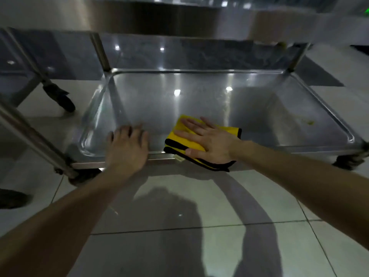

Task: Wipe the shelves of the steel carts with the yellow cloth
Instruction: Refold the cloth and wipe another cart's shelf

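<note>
**Step in hand: wiping the lower shelf**

1. Your right hand (209,138) lies flat on the yellow cloth (177,136), palm down, with all 5 fingers straight and spread. It presses the cloth and does not pinch it.
2. The cloth is folded, with a black border. It sits at the front edge of the lower shelf (199,100) of the steel cart, and its near corner overhangs the front rim (159,155).
3. Your left hand (127,146) rests on the same rim, just beside the cloth. Its fingers are extended and close together and hold nothing. It appears to brace the cart.

**Next move (judgement)**

- Only the near edge appears to be in work. The far half and both sides probably remain.
- Keep flat pressure and sweep the cloth away from the rim toward the back wall.
- Work toward the right. A small yellowish smear (309,122) lies there, well apart from the cloth, and may need a 2nd pass.
- Keep the left hand braced, since a cart on wheels may roll.

**Markings**

No brand, label or writing is legible. A small pale tag may hang from the cloth's near edge, but it is too blurred to read.
</note>
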Motion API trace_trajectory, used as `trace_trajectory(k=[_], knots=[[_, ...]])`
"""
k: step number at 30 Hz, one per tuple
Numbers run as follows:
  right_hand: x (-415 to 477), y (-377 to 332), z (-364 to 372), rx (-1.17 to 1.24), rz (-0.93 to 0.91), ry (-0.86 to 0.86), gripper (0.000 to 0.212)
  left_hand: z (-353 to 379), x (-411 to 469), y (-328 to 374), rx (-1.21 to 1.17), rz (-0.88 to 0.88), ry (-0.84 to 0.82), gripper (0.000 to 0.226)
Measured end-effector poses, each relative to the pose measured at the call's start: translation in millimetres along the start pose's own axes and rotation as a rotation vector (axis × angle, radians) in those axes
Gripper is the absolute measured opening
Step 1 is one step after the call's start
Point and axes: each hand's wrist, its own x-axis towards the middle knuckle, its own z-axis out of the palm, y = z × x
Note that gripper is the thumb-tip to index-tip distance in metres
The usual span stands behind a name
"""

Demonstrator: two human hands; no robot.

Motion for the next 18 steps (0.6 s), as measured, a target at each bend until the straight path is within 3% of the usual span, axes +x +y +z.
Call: trace_trajectory(k=[6,8,11,14,16,18], knots=[[17,41,3,0.097,-0.069,-0.01,0.076,8,6,-8,0.066,-0.036,-0.08,0.063],[27,78,-5,0.108,0.079,-0.011,0.077,8,4,-7,0.072,-0.051,-0.077,0.068],[54,131,-15,0.145,0.495,0.048,0.08,10,4,-7,0.091,-0.056,-0.071,0.078],[93,136,-11,0.147,0.831,0.118,0.091,12,4,-8,0.103,-0.055,-0.048,0.077],[128,107,-15,0.187,0.886,0.145,0.098,10,3,-8,0.111,-0.051,-0.039,0.075],[165,66,-22,0.183,0.764,0.128,0.095,9,2,-8,0.111,-0.052,-0.028,0.074]])
